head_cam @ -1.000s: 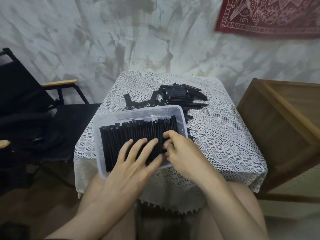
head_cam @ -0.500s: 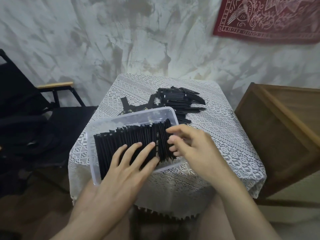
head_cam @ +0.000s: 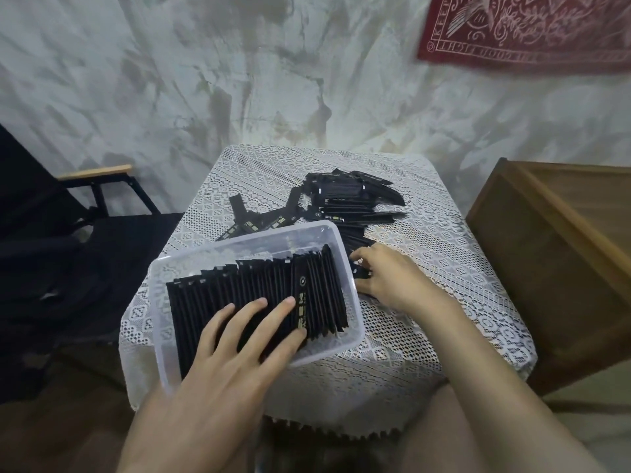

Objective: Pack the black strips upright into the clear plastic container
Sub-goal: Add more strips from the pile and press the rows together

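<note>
In one container (head_cam: 239, 242), strips (head_cam: 259, 285) under flat left hand (head_cam: 222, 363), right hand (head_cam: 392, 278) pinching loose strip (head_cam: 361, 273)

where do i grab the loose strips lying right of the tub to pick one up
Pinch one of the loose strips by its near end, across the narrow width, coming from the right. They lie flat and thin on the lace cloth, and the clear container wall blocks the left.
</note>
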